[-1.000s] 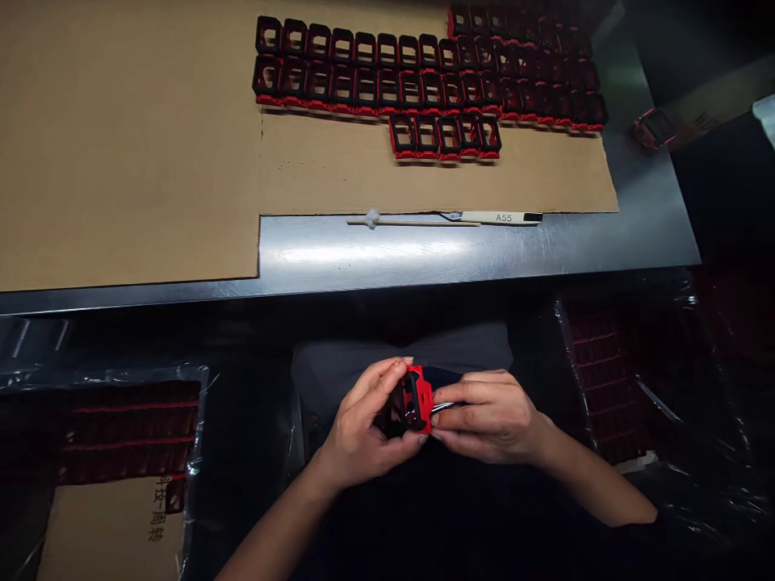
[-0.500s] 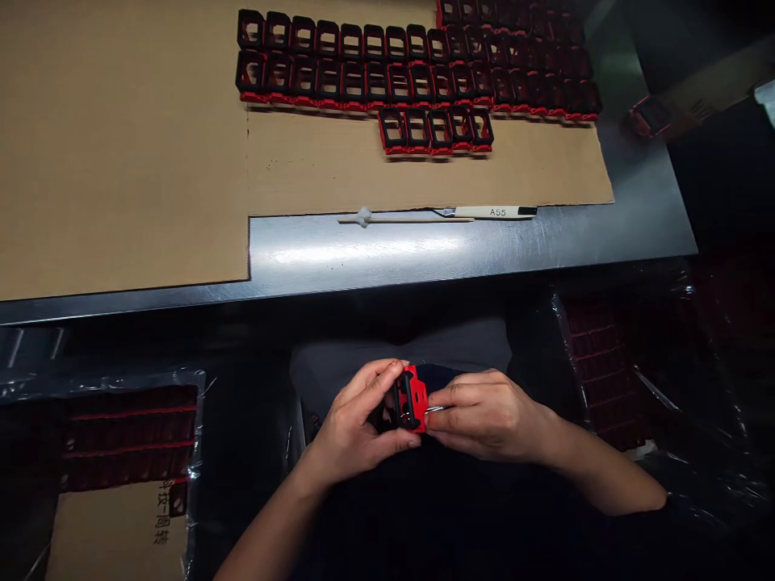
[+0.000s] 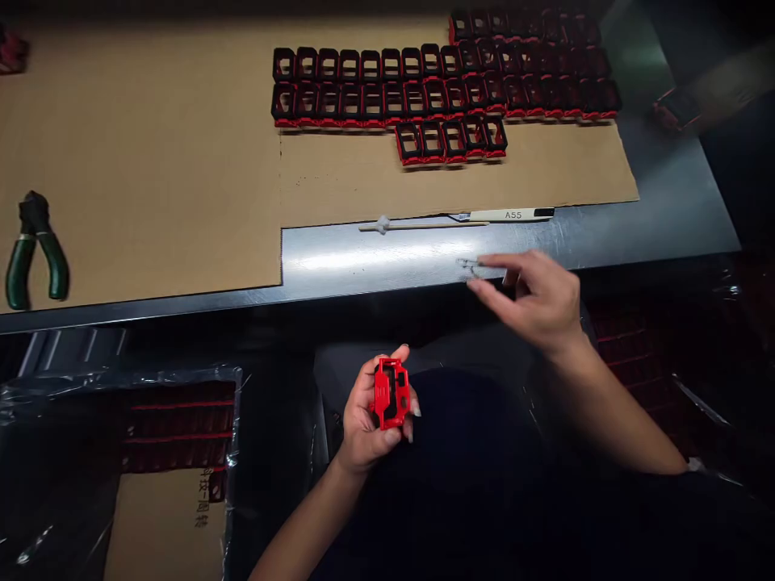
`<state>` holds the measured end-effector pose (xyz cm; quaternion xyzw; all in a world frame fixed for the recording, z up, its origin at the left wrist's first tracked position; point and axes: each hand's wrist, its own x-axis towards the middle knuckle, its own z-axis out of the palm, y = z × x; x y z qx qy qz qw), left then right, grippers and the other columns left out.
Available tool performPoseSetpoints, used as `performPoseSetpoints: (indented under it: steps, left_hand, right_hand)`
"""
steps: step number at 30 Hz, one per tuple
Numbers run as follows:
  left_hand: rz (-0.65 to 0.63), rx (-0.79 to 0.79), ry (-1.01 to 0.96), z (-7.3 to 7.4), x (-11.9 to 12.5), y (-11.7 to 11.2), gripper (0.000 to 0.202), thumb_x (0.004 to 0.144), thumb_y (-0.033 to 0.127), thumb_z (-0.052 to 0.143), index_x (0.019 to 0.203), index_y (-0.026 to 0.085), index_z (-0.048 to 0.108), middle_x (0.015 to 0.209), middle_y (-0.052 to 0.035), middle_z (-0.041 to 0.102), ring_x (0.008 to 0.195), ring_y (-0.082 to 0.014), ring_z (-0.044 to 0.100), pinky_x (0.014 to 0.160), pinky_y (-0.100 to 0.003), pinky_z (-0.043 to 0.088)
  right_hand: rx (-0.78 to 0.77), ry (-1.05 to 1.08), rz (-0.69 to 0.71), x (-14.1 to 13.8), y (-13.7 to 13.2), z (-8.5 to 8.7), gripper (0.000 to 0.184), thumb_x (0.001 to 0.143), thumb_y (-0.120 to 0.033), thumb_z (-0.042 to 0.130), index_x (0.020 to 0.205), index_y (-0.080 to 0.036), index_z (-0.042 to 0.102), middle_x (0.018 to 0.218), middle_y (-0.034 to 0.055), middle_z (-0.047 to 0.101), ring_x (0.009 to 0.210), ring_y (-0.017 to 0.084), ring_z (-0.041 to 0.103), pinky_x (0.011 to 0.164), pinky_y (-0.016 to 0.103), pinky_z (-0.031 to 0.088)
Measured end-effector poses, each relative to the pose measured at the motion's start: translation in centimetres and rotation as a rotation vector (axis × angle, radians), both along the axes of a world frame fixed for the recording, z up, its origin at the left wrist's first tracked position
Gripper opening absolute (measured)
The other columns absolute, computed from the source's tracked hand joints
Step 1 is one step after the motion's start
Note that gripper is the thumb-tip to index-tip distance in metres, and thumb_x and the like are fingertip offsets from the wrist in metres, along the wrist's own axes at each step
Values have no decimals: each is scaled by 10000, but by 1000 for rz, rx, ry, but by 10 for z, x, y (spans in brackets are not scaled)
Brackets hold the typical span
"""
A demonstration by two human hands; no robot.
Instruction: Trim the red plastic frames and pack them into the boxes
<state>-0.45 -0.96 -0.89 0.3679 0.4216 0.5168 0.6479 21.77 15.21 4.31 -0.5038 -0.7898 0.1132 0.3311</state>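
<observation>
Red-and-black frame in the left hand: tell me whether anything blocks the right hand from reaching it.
Nothing visible stands between the right hand and the red-and-black frame; its red face, turned up in the left hand, is largely uncovered.

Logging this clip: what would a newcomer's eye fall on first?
Probably the rows of red-and-black frames across the far side of the cardboard. Next, perhaps, the bright red holder in the left hand, held in front of the metal table. The green-handled pliers also stand out, lying on the cardboard at picture left.
</observation>
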Motion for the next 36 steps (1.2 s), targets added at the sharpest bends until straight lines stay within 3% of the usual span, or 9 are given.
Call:
performPoseSetpoints:
  steps: [5,7,10,12,17,20,27,32,36]
  left_hand:
    - [54,39,117,5,-1,-1,696,797,628,686,1348,355,360,1555,-160,406,685,-145,641,377,-236,509]
    - [60,37,166,5,-2,-1,697,797,647,676,1341,354,355,1556,-160,406,678,-139,632,414,-253,530]
    - [78,56,169,1,-3,-1,696,802,628,686,1364,368,368,1528,-147,445,663,-128,618,459,-268,555]
    - [81,83,121,-2,-3,0,743,806,568,721,1425,405,344,1511,-134,470,676,-126,629,489,-269,572]
    - [34,110,26,-8,-3,3,814,771,410,817,1463,436,390,1477,-92,535,1011,-213,703,815,-333,618]
    - [28,97,40,-10,-5,4,811,729,333,858,1435,373,461,1448,-108,567,1225,-274,630,978,-380,562]
    - [-11,154,107,-9,-3,2,821,725,230,850,1434,326,446,1458,-128,559,1293,-286,588,1018,-407,549]
    - [-22,196,79,-4,3,2,784,753,216,828,1425,299,430,1476,-166,532,1162,-263,682,822,-302,632]
    - [-18,267,239,0,0,5,762,767,227,800,1431,253,427,1418,-188,577,1182,-277,670,912,-370,609]
  right_hand:
    - [77,-137,-89,12,51,-27,139,859,-313,706,943,-206,729,925,48,762,881,245,701,826,397,551]
    - [125,-70,-112,10,45,-30,127,863,-303,697,943,-206,720,988,67,756,959,263,699,847,414,552]
    - [139,162,-135,-1,9,-25,76,853,-266,714,898,-205,714,957,79,746,933,255,697,779,387,562]
    - [-103,372,-58,-13,-24,-20,49,859,-251,715,851,-203,713,870,62,736,832,219,696,710,339,556]
    - [-1225,842,263,-37,-87,-28,301,869,-446,711,928,-151,708,752,48,726,604,125,636,559,238,502]
    - [-1535,1063,320,-41,-99,-40,429,834,-494,737,1040,-120,701,749,51,724,602,114,645,544,209,493]
    - [-1630,1176,333,-36,-100,-46,417,782,-441,806,1029,-115,725,758,37,723,628,117,674,599,222,554]
    - [-1661,1166,318,-38,-100,-47,392,739,-417,846,974,-120,742,745,16,717,586,93,661,589,200,546]
    - [-1648,1126,319,-37,-99,-43,400,730,-450,838,953,-129,751,748,18,720,592,101,655,589,213,541]
